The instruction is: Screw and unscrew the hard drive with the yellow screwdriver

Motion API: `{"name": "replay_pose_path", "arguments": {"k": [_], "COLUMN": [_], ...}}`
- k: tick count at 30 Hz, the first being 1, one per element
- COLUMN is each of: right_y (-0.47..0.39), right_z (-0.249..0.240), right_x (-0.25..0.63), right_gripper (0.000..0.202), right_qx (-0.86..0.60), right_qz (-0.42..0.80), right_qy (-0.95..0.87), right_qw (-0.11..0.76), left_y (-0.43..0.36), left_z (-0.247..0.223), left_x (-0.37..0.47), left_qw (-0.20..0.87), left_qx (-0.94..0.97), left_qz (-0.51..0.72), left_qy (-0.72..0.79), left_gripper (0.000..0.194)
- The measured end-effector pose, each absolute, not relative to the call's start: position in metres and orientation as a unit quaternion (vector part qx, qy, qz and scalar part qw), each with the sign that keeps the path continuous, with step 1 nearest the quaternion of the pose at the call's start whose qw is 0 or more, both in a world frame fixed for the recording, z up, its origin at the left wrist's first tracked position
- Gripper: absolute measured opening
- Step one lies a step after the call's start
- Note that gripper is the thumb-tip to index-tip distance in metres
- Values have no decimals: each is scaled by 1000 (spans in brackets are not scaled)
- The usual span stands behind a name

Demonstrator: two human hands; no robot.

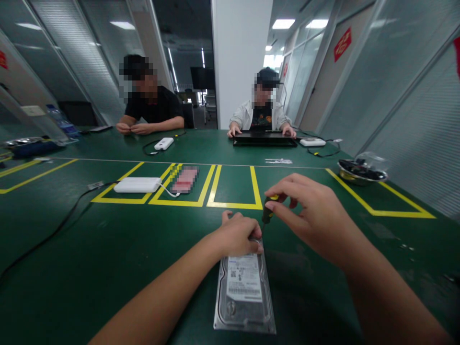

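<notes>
A silver hard drive (244,292) with a white label lies flat on the green table, one short end towards me. My left hand (239,235) rests across its far end, fingers curled against the right edge, and covers that part. A dark green and yellow screwdriver (266,212) stands almost upright, its shaft pointing down at the drive's far right corner. My right hand (305,211) is closed on the handle, pinching it between thumb and fingers. Whether the tip sits in a screw is too small to make out.
Small loose bits (406,247) lie to the right. A metal bowl (362,175) of dark parts stands at the far right. A white power bank (137,185) and a phone (185,179) lie ahead left. Across the table, one person holds a black panel (264,139); another sits nearby.
</notes>
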State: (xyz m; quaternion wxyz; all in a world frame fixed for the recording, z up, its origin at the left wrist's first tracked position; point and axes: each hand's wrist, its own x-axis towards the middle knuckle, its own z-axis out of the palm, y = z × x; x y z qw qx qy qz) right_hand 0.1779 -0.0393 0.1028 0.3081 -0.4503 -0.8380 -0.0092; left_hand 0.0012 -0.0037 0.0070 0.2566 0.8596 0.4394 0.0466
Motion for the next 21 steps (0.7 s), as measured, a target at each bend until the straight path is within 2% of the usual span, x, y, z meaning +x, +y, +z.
{"name": "replay_pose_path", "arguments": {"k": [9,14,21], "right_y": [-39,-40,-39], "right_z": [103,103,100], "right_x": [180,177,178], "right_gripper": [20,13,20], "right_qx": [-430,-444,-453], "right_qz": [-3,-4,10], "right_qy": [-847,-837,-831], "right_qw": [314,318,324], "left_y": [-5,-5,-4], "left_z": [10,11,8], "left_x": [2,1,1], "left_qw": [261,263,266], "left_qx": [857,857,857], "left_qz": [39,39,44], "left_qy": [442,441,438], "left_gripper": [24,24,24]}}
